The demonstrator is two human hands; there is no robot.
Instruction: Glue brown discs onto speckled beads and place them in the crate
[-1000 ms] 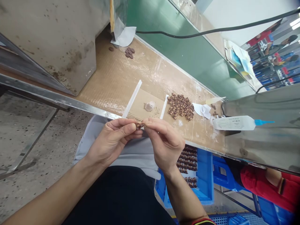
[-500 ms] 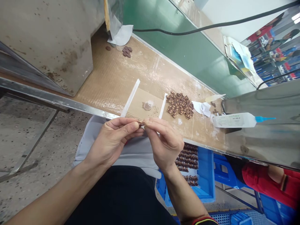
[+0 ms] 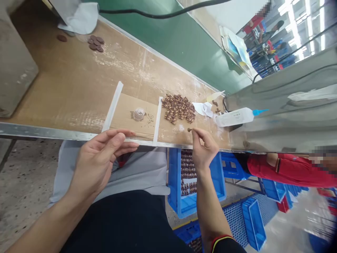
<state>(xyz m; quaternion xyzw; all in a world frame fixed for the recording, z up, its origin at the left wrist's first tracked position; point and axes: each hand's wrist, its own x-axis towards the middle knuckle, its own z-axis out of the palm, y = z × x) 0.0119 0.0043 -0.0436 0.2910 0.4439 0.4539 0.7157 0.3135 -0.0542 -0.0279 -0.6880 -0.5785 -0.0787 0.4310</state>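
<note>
My right hand [image 3: 204,149] pinches a small brown piece [image 3: 189,130] between thumb and forefinger, above the bench's front edge; its exact kind is too small to tell. My left hand [image 3: 104,154] is held at the same edge, fingers stretched out and apart, with nothing in them. Just beyond my right hand lies a pile of small brown-and-gold pieces [image 3: 178,108]. A little clear cup [image 3: 138,114] stands between two white tape strips, with tiny specks beside it. Below my right hand, a blue crate [image 3: 173,186] holds rows of similar dark pieces [image 3: 188,165].
A white squeeze bottle with a blue tip [image 3: 235,117] lies at the right, near crumpled white paper [image 3: 204,109]. Brown discs [image 3: 96,43] sit at the far left. A metal housing [image 3: 18,66] borders the bench. Another person in a red shirt [image 3: 284,169] is at the right.
My hands have parted: the right has moved right with the small brown piece, and the left has let go and opened. The view has shifted to the right.
</note>
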